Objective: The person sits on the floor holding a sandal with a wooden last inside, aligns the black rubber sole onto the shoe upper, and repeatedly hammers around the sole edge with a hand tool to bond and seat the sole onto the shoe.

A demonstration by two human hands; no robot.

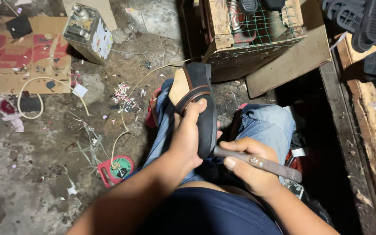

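Note:
My left hand (189, 139) grips a sandal (199, 98) with a tan insole, a brown strap and a thick black sole, held on edge over my blue-jeaned left knee. The thumb lies across the strap. My right hand (249, 163) is closed round a worn, rusty metal tool (266, 164) shaped like a bar. The bar's left end touches the black sole near the heel, and its other end sticks out to the right over my right thigh.
A dirty metal tin (87, 31) stands on the floor at the upper left beside flattened cardboard (22, 56). A wooden crate with green wire mesh (253, 30) is ahead. Black soles (366, 26) lie on a plank at the right. A red round-faced object (117, 169) and scraps litter the floor.

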